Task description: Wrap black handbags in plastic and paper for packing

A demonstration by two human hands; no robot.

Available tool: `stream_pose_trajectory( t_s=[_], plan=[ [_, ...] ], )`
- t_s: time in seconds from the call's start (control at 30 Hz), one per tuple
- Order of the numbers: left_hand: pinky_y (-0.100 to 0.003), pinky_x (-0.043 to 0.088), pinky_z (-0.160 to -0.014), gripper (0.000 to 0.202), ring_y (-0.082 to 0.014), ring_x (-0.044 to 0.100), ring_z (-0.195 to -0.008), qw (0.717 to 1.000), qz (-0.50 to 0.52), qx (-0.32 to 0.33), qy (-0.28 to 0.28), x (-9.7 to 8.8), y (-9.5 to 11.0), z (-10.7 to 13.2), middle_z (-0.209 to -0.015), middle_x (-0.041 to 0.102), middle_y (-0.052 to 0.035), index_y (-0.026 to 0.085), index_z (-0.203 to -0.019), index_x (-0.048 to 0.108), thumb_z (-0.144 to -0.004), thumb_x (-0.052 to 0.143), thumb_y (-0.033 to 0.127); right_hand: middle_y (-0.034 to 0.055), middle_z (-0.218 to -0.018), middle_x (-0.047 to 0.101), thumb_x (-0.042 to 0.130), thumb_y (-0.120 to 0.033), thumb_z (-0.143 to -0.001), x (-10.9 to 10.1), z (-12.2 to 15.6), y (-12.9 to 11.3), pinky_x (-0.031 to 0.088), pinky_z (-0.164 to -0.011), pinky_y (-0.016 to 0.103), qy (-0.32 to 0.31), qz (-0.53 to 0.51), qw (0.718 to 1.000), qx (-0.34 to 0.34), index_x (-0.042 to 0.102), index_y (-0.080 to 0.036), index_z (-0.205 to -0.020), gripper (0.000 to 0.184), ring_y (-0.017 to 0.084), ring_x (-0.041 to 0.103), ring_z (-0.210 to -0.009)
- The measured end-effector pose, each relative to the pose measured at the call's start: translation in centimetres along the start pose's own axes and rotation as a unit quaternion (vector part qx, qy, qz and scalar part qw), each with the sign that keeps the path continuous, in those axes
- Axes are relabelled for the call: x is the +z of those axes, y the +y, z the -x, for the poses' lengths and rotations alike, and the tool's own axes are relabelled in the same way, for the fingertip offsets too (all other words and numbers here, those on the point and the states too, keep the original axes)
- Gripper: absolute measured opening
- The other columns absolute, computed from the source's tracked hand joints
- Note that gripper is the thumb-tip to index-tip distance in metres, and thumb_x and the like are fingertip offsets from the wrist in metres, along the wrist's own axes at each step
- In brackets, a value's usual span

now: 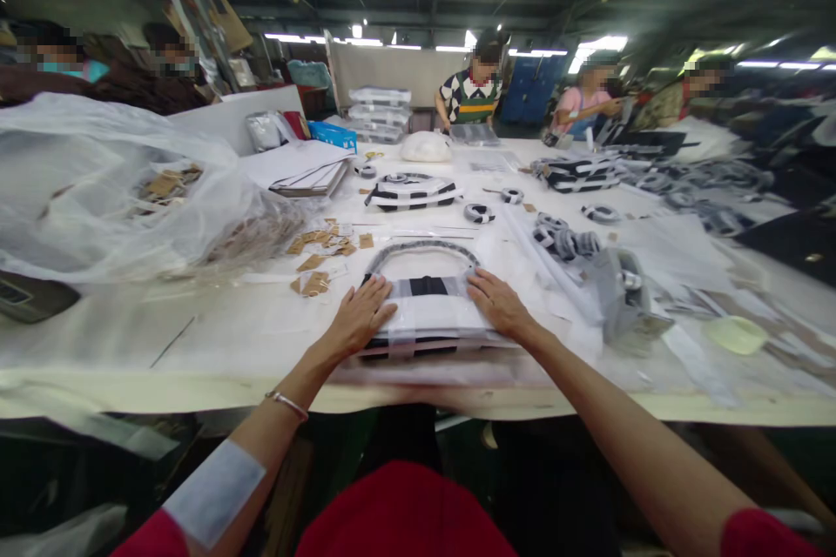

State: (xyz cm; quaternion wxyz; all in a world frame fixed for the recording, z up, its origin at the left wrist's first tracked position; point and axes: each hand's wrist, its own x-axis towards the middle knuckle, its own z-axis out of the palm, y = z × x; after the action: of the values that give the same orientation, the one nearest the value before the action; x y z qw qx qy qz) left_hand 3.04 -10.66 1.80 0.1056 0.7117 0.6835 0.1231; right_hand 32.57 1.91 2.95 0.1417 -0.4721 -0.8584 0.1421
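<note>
Striped bag [428,286], one, black and white: flat near the front edge of the worktable [241,399], directly before the person, partly covered by a white sheet [434,313] and clear wrapping. Its arched handle [421,247] lies toward the far side. Landmark for the entries below.

Left hand [362,311]: on the bag's left end, palm down, fingers extended over the covering, thumb set apart and pointing inward; clamped on nothing.

Right hand [500,303]: on the bag's right end, fingers reaching toward the base of the handle, laid along the corner; no pinch shows, and the exact spacing of the fingertips cannot be told.

Handling note, by judgement: the step looks like pressing and squaring the covering. Best done with equal, light weight on both ends — strokes running from the middle outward, so that air and creases leave at the sides. The handle is best kept in its arch, clear of the palms; a heavier push on one end could skew the sheet or dent the bag.

Neighbouring stock: cardboard tags [313,282], loose, left of the bag — best kept from slipping beneath it. Second bag [413,193], beyond it. Tape dispenser [620,296], to its right.
</note>
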Motion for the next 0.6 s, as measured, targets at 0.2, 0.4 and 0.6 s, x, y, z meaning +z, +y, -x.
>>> stream_pose_trajectory(
  t_s=[0.2, 0.4, 0.6],
  plan=[
    [-0.056, 0.010, -0.121, 0.050, -0.0234, 0.021, -0.150, 0.990, 0.132, -0.017, 0.050, 0.6, 0.4, 0.3, -0.158, 0.034, -0.0077, 0.022, -0.145, 0.044, -0.100, 0.035, 0.043, 0.0120, -0.143, 0.055, 0.039, -0.042, -0.097, 1.9, 1.0, 1.2, 0.031, -0.116, 0.050, 0.113, -0.048, 0.992, 0.004, 0.064, -0.019, -0.125, 0.044, 0.028, 0.047, -0.134],
    [-0.045, 0.027, -0.120, 0.054, -0.0214, 0.040, -0.142, 0.975, 0.193, -0.036, 0.103, -1.6, 0.6, 1.3, -0.149, 0.050, -0.0081, 0.019, -0.139, 0.053, -0.102, 0.022, 0.045, 0.0109, -0.127, 0.067, 0.038, -0.048, -0.095, 0.0, 0.4, 1.4, 0.038, -0.111, 0.050, 0.102, -0.087, 0.991, 0.018, 0.070, -0.021, -0.111, 0.045, 0.029, 0.055, -0.126],
    [-0.041, 0.041, -0.113, 0.063, -0.0221, 0.054, -0.130, 0.954, 0.243, -0.061, 0.163, -3.2, 0.9, 6.2, -0.135, 0.063, -0.0070, 0.017, -0.131, 0.060, -0.102, 0.014, 0.049, 0.0117, -0.128, 0.067, 0.030, -0.053, -0.094, -1.2, 4.0, 4.5, 0.040, -0.111, 0.048, 0.129, -0.148, 0.978, 0.075, 0.068, -0.020, -0.117, 0.056, 0.028, 0.057, -0.124]
  ],
)
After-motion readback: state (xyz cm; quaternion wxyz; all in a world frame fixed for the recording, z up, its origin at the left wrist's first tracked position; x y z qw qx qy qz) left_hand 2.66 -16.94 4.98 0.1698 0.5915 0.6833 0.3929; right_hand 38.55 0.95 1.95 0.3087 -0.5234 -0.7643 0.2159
